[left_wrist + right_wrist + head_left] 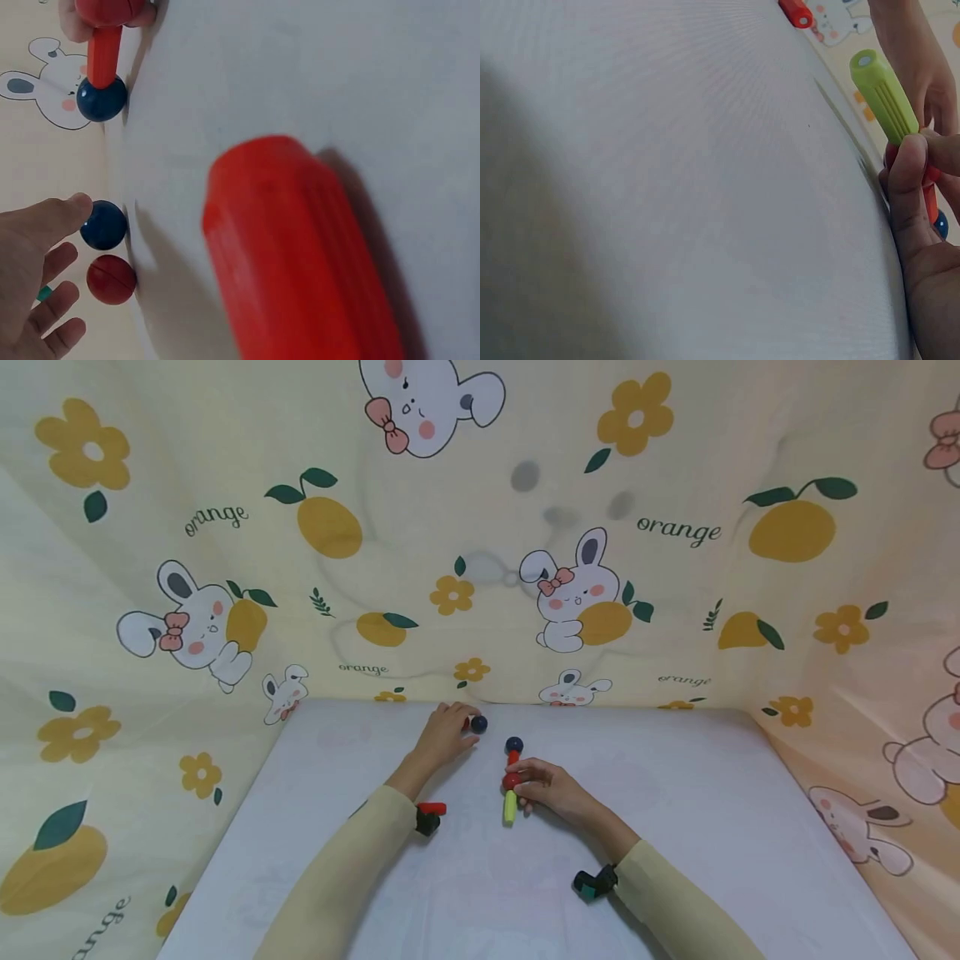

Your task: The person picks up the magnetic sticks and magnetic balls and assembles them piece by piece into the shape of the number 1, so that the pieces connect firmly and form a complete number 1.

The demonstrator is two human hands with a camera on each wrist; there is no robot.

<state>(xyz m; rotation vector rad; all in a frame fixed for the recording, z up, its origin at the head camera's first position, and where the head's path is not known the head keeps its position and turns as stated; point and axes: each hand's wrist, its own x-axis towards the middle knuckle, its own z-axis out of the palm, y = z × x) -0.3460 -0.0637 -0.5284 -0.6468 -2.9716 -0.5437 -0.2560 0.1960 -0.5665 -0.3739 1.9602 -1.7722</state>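
Observation:
My right hand (555, 789) pinches a red ball (512, 782) in a joined piece. From that ball a red rod (513, 758) runs to a dark blue ball (514, 744), and a yellow-green rod (510, 808) sticks out the other side, toward me. Farther back on the left, my left hand (444, 735) has its fingers spread beside a loose dark blue ball (479, 724). The left wrist view puts the thumb tip right at that ball's edge, with a second red ball (111, 280) close by the fingers.
A loose red rod (432, 808) lies on the white tabletop (675, 793), beside the left wrist camera. A small green piece (44, 292) shows behind the left fingers. A patterned cloth (487, 635) with rabbits and oranges rises along the back and sides.

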